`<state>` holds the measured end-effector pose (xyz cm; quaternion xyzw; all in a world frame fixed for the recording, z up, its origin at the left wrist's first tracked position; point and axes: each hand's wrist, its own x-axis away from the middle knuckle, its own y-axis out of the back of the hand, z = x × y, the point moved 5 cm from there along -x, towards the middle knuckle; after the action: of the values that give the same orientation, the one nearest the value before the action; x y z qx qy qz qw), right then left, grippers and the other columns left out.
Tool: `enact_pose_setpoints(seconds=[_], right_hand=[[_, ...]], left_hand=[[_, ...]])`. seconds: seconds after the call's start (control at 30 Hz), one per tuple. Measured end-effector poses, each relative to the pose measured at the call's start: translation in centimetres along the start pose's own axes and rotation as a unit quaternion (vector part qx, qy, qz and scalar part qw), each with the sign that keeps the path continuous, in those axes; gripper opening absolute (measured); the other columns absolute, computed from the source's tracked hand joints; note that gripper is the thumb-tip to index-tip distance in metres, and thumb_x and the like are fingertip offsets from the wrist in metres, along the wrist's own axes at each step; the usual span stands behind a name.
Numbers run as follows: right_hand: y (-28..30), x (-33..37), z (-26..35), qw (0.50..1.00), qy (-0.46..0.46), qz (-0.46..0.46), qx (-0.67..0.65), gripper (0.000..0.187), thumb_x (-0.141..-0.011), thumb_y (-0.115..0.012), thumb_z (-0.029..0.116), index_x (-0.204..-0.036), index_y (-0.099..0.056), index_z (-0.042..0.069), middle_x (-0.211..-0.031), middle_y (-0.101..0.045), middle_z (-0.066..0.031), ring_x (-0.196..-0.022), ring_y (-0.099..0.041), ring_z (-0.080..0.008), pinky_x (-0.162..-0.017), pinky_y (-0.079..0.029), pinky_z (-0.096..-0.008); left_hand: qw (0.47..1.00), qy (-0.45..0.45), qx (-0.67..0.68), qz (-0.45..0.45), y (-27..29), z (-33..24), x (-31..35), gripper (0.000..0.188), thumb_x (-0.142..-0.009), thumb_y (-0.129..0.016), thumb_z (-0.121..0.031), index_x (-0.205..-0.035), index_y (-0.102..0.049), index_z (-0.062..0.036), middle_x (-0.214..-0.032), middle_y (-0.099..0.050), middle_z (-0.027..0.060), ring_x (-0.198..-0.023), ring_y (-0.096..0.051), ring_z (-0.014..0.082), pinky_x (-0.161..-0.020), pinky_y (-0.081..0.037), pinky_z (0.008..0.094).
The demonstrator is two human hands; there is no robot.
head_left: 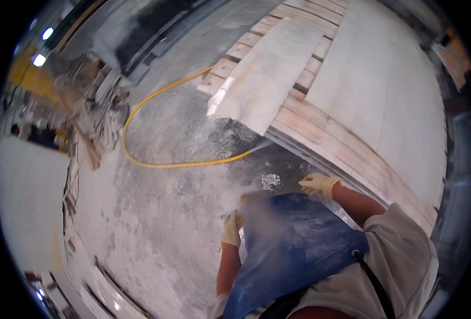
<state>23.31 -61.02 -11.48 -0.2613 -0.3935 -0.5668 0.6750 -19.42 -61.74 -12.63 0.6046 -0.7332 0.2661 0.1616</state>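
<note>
Both my hands wear cream gloves, one at each side of the blue apron (304,234) that hangs from my body. My left hand (233,228) is by the apron's left edge with its fingers curled in. Past the far right corner of the apron, my right hand (318,184) has its fingers drawn together, pointing left. What either hand holds, if anything, is too small or hidden to make out. Ahead of them a yellow hose (185,165) loops over the floor, its end close to the slatted wooden platform (320,114). A hazy smear blurs part of the apron.
A narrow pale slab (273,74) lies on the platform beside a large pale slab (382,80). The dusty grey floor (161,218) has a dark wet patch near the hose end. Scrap pieces (105,111) are heaped at left, near another large pale panel (30,202).
</note>
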Motion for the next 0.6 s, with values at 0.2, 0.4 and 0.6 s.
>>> enact_pose_setpoints(seconds=[0.2, 0.4, 0.6], right_hand=[[0.0, 2.2, -0.3, 0.981, -0.028, -0.115, -0.152, 0.049, -0.098, -0.068, 0.040, -0.120, -0.068, -0.004, -0.104, -0.073, -0.0127, -0.091, -0.072, -0.0221, -0.081, -0.060, -0.0339], [-0.6, 0.7, 2.8, 0.967, -0.022, -0.154, -0.201, 0.047, -0.098, -0.070, 0.037, -0.119, -0.069, -0.005, -0.101, -0.073, -0.0118, -0.088, -0.071, -0.0204, -0.077, -0.059, -0.0320], [1.8, -5.5, 8.0, 0.967, 0.052, -0.103, -0.227, 0.040, -0.098, -0.070, 0.033, -0.118, -0.071, -0.002, -0.096, -0.072, -0.0050, -0.082, -0.065, -0.0122, -0.076, -0.056, -0.0280]], left_hand=[[0.985, 0.040, -0.089, 0.143, -5.5, -13.9, -12.9, 0.066, -0.105, -0.052, -0.046, -0.147, -0.042, 0.0042, -0.135, -0.059, 0.0264, -0.122, -0.063, 0.0321, -0.107, -0.050, 0.0395], [0.980, 0.106, 0.025, 0.165, -11.5, -18.8, -21.5, 0.067, -0.105, -0.048, -0.047, -0.150, -0.039, 0.0020, -0.146, -0.053, 0.0202, -0.136, -0.052, 0.0302, -0.114, -0.043, 0.0400], [0.907, -0.156, 0.068, 0.384, -15.3, -15.3, -29.2, 0.055, -0.106, -0.037, -0.037, -0.155, -0.038, -0.0107, -0.158, -0.045, 0.0056, -0.148, -0.038, 0.0232, -0.125, -0.019, 0.0513]])
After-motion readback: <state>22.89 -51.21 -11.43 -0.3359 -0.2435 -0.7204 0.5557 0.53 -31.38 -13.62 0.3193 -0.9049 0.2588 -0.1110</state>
